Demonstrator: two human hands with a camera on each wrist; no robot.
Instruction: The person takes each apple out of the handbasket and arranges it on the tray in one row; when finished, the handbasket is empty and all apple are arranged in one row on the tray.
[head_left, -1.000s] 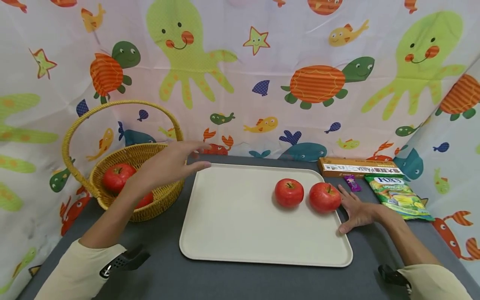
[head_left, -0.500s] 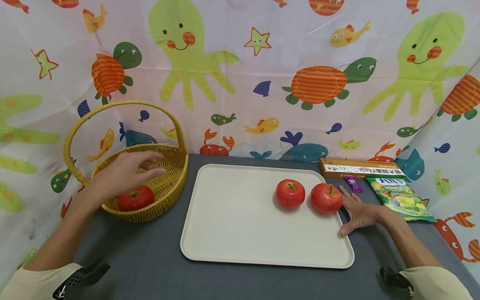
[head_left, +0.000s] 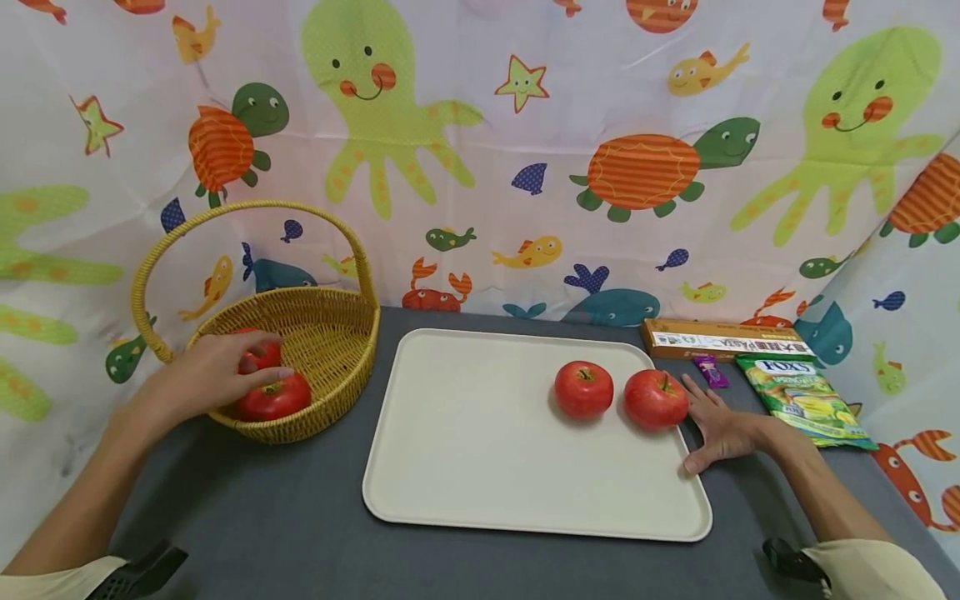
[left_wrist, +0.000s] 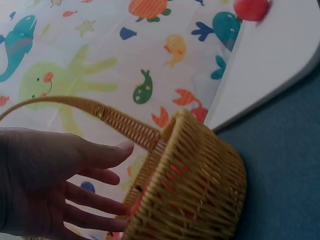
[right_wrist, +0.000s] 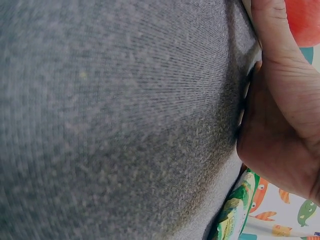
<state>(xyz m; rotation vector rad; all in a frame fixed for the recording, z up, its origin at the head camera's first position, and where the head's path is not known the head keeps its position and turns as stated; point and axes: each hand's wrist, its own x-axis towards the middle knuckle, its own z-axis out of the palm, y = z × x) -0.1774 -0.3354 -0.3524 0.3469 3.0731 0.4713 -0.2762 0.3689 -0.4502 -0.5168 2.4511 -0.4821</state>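
Observation:
My left hand (head_left: pixel 210 371) reaches over the left side of a yellow wicker basket (head_left: pixel 351 354), its fingers loosely bent. Two red apples lie inside; the fingers are at the back apple (head_left: pixel 264 354), partly covering it, and the thumb overlaps the front apple (head_left: pixel 273 402). In the left wrist view the fingers (left_wrist: pixel 90 200) look spread apart by the basket's rim. A cream tray (head_left: pixel 480 433) carries two more red apples, one (head_left: pixel 583 390) left of the other (head_left: pixel 656 400). My right hand (head_left: pixel 716 429) rests at the tray's right edge, fingers spread, thumb on the rim.
Right of the tray lie a brown pasta box (head_left: pixel 727 340), a small purple wrapped candy (head_left: pixel 709 372) and a green snack bag (head_left: pixel 804 402). The basket's tall handle (head_left: pixel 251 205) arches over its opening. A sea-animal curtain (head_left: pixel 480 150) hangs behind the grey table (head_left: pixel 450 567).
My left hand has moved left and down from above the tray's near-left corner side into the basket, reaching the back apple. The right hand stays at the tray's edge.

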